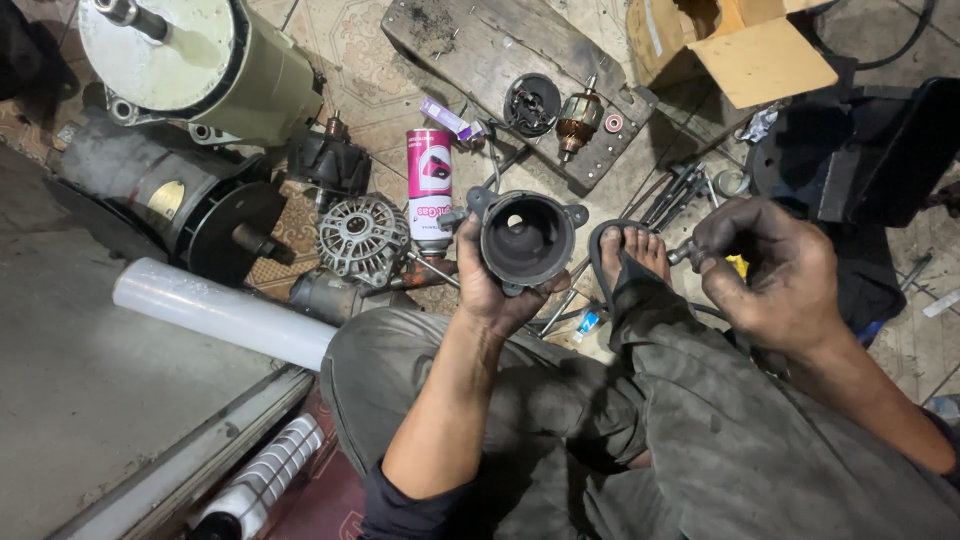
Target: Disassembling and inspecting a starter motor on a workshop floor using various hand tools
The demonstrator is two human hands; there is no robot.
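Motor housing [527,238], dark, cup-shaped, open mouth upward: gripped around its side by the left hand [490,285], above the knees. Small metal part [682,252], right of the housing, is pinched in the closed right hand [775,270]. Pink spray can [430,185] and finned alternator [362,238] are laid left of the housing; copper-wound armature [578,120] beyond it on a wooden board [470,45].

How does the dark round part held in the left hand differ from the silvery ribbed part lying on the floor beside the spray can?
The dark cup-shaped housing is held up in the left hand, open end towards the camera; the silvery ribbed housing lies on the floor, untouched. The dark one is smooth, hollow and grimy with small ears at its rim; the silvery one is lighter, slotted with radial ribs. Both are round metal motor parts.
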